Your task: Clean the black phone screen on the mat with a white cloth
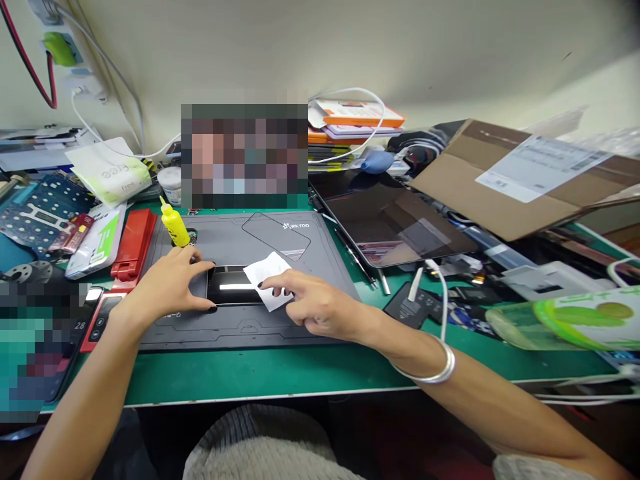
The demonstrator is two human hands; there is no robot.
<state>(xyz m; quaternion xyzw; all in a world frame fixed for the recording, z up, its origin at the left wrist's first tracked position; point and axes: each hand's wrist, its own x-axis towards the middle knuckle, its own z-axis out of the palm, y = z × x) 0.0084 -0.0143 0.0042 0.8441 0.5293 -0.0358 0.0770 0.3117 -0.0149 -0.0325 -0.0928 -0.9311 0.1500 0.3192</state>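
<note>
Head view: screen lies crosswise between both hands

1. Position. The screen (233,287) lies flat on the mat (330,253), in front of the person. Its long axis runs left to right, roughly parallel to the near edge of the mat.

2. Left hand. The left hand (173,283) is at the left end of the screen. Thumb and index finger are set wide, spanning the short width: index tip at the far corner, thumb tip at the near corner. They hold the screen between them; the pressure cannot be told.

3. Right hand. The right hand (320,303) comes in from the right. Its fingers are drawn close together and hold the wipe (265,270), with the index fingertip on top of it. The wipe covers the right part of the screen, so that end is hidden.

4. Governing relation. The bare glossy face lies to the left of the right fingertips, along the long axis, with the left hand at its far limit. The left hand is nearer to this bare part.

5. Surroundings. The bottle (175,227) stands beyond the left hand. The pane (275,235) lies beyond the wipe, apart from the screen.
</note>
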